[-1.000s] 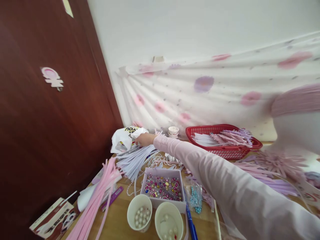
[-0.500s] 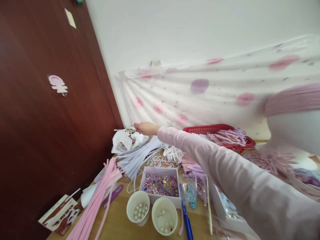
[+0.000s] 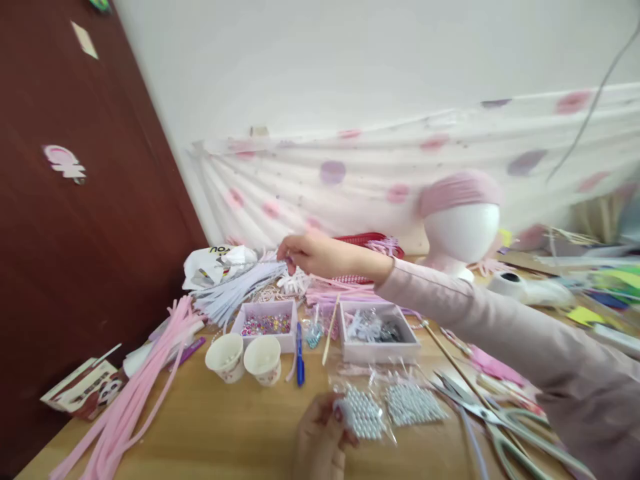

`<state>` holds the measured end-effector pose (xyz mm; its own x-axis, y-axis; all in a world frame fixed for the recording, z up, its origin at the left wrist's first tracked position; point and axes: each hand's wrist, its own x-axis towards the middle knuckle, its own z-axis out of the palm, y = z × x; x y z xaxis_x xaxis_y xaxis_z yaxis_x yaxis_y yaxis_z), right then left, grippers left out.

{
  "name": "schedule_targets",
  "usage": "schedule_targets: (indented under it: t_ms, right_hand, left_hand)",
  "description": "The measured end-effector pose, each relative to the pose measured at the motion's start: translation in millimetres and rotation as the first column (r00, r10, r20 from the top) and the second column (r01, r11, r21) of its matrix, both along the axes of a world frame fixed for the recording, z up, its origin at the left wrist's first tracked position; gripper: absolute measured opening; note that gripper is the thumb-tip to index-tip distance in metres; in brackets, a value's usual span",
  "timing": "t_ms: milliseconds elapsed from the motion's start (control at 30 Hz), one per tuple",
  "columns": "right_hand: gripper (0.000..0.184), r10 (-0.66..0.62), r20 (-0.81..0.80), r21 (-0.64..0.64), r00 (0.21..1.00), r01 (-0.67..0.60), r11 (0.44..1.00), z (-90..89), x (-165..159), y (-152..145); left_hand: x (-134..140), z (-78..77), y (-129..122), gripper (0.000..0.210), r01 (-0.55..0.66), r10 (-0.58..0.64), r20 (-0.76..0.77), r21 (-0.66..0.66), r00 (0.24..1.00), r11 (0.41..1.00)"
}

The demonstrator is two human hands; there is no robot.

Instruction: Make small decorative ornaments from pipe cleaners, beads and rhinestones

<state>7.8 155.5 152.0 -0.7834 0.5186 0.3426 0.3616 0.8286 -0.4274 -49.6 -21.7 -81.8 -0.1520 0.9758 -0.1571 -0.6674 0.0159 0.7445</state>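
Note:
My right hand (image 3: 313, 257) reaches across from the right above the white pipe cleaners (image 3: 240, 287). Its fingers are pinched, and a thin silvery strand (image 3: 257, 261) runs left from the fingertips, blurred. Low in front, my left hand (image 3: 323, 437) has its fingers closed by the left edge of a clear packet of silvery pearl beads (image 3: 364, 413); what it pinches is too smeared to make out. A second packet of the same beads (image 3: 414, 403) lies to its right.
Nearby stand a box of coloured gems (image 3: 294, 339), two paper cups (image 3: 226, 358) and a box of small parts (image 3: 380, 352). Scissors (image 3: 493, 417) lie front right. A white mannequin head (image 3: 463, 230) rises behind my right arm. Pink pipe cleaners (image 3: 125, 413) lie left.
The view has swung right and now takes in the scissors and whole mannequin head. My right hand has drawn back from the white plastic bag, and my left hand has come into view.

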Motion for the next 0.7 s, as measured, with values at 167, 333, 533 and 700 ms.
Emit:
schedule_targets:
  t_ms: [167, 333, 533, 700]
  right_hand:
    - [0.027, -0.108, -0.130, -0.278, 0.986, 0.068, 0.958, -57.7, 82.3, -99.0]
    - [0.006, -0.420, -0.345, -0.504, 0.839, 0.211, 0.837, -104.7, 123.3, -162.0]
    - [0.013, -0.494, -0.345, -0.670, 0.798, 0.159, 0.725, -121.3, 142.9, -176.2]
    - [0.017, -0.484, -0.366, -0.722, 0.795, 0.086, 0.686, -128.6, 151.7, -165.5]
  left_hand:
    - [19.4, 29.9, -13.1, 0.039, -0.074, 0.076, -0.055, 0.043, 0.996, 0.996]
    - [50.5, 56.3, -35.5, 0.050, -0.069, 0.084, -0.119, 0.123, 0.989, 0.990]
    - [60.5, 62.1, -37.5, 0.038, -0.036, 0.075, -0.223, 0.176, 0.972, 0.984]
    - [59.2, 54.2, -27.2, 0.025, -0.034, 0.077, -0.264, 0.161, 0.961, 0.986]
